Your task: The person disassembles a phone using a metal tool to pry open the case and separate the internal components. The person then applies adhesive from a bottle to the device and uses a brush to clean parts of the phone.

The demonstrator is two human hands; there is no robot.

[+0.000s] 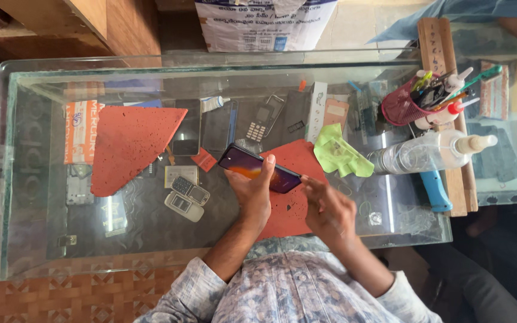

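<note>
The glass counter [25, 179] doubles as a showcase, with old handsets lying under its top. A red mat [294, 197] lies at six o'clock, likely to cushion work. Above it the left hand [252, 194] grips a dark phone [259, 168], its screen glowing orange and tilted up. The right hand [329, 210] seems to touch its four o'clock corner, fingers loosely curled, holding nothing. A green cloth [339, 157] lies at three o'clock.

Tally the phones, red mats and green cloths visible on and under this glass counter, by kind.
Smartphone, gripped by left hand, right hand beside it: 1
Keypad phones: 3
Red mats: 2
Green cloth: 1
Total: 7
</note>
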